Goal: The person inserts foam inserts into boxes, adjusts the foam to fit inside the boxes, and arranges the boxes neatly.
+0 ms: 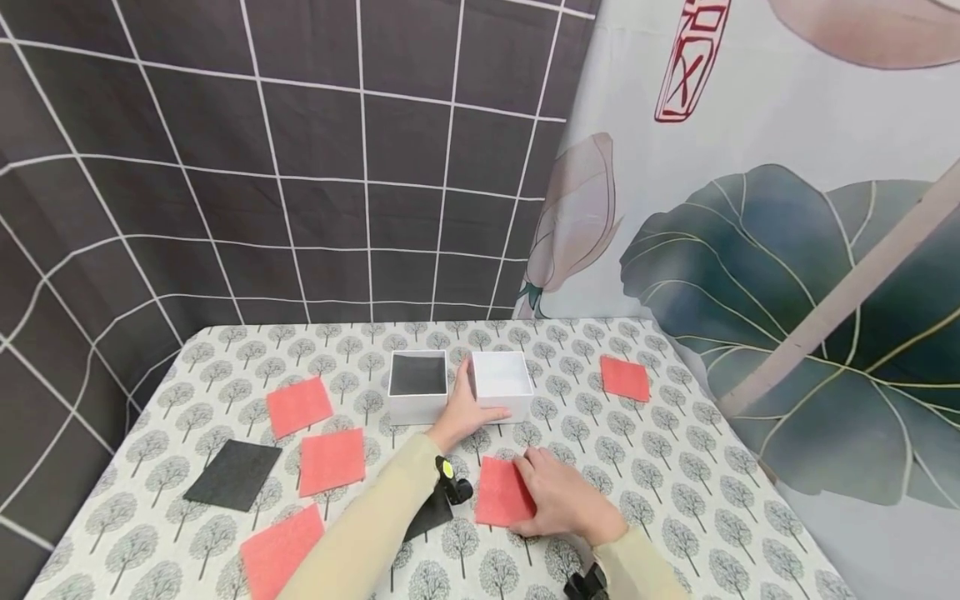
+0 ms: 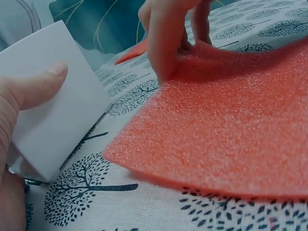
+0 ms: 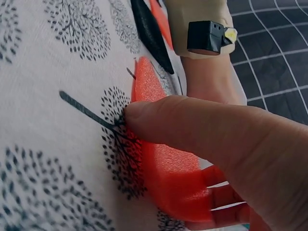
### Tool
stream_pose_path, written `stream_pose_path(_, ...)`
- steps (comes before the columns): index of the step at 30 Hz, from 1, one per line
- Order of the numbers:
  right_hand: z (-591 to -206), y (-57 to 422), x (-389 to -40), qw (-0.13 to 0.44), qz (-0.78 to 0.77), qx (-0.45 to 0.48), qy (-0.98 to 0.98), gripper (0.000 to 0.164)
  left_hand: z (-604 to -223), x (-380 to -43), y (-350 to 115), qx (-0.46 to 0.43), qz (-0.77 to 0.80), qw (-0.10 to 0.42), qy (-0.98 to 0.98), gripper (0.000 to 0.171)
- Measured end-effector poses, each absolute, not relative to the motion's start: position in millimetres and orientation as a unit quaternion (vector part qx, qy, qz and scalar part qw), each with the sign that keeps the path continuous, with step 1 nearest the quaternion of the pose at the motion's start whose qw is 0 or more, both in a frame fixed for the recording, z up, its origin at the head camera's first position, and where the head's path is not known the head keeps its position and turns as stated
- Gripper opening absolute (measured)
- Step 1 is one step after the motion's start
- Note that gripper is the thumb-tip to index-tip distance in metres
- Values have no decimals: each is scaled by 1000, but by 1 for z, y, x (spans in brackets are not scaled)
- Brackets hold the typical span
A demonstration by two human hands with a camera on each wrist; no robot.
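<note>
My left hand [image 1: 460, 412] grips the corner of the right-hand white box [image 1: 520, 408], thumb across its front wall and fingers along its left side. That box is open-topped and white inside. My right hand [image 1: 561, 497] pinches a red foam square [image 1: 495, 493] by its right edge, in front of the boxes. In the left wrist view the foam square [image 2: 216, 130] bows upward at the pinched edge, and its near corner lifts off the cloth. The right wrist view shows the thumb [image 3: 163, 118] on one face and several fingertips at the other side.
A second white box [image 1: 416, 412], dark inside, stands left of the first. Red squares [image 1: 332, 461] and a black square [image 1: 234, 475] lie at the left. Another black square [image 1: 430, 515] is partly under my left forearm. One red square [image 1: 625, 378] lies far right on the tree-print cloth.
</note>
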State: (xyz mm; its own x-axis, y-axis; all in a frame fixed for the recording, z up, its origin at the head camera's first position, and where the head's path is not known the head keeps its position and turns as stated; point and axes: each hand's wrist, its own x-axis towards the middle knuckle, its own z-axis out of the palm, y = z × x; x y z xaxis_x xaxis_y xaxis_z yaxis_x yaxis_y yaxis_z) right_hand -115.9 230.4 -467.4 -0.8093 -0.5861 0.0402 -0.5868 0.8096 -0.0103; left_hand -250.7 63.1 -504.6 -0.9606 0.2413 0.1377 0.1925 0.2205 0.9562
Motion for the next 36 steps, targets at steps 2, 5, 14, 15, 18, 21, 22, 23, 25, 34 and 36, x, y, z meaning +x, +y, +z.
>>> stream_pose_path(2,-464,229,-118,9,1,310,-951,92,-506,-251,63,139,615,17,776,126)
stream_pose_path(5,-461,229,-121,-11,-5,311,-950,92,-506,-250,64,136,611,15,779,125)
stream_pose_path(14,-463,243,-122,11,51,321,-946,89,-510,-250,65,143,596,13,790,123)
stream_pose_path(15,-464,245,-122,20,54,325,-944,89,-511,-251,65,145,600,13,787,123)
stream_pose_path(18,-467,250,-122,36,68,329,-941,91,-515,-254,64,153,615,14,774,123)
stream_pose_path(21,-468,254,-123,42,86,324,-941,90,-516,-254,62,160,624,20,765,125)
stream_pose_path(22,-468,255,-123,47,89,323,-941,89,-516,-254,62,160,626,22,763,125)
stream_pose_path(23,-467,257,-124,53,93,322,-941,88,-516,-254,62,161,626,24,763,125)
stream_pose_path(25,-464,259,-125,68,101,326,-938,86,-515,-253,62,160,626,27,763,125)
stream_pose_path(34,-449,264,-133,110,127,335,-927,86,-517,-255,63,162,617,19,770,124)
stream_pose_path(36,-445,264,-136,109,125,333,-928,87,-518,-256,62,161,615,18,772,123)
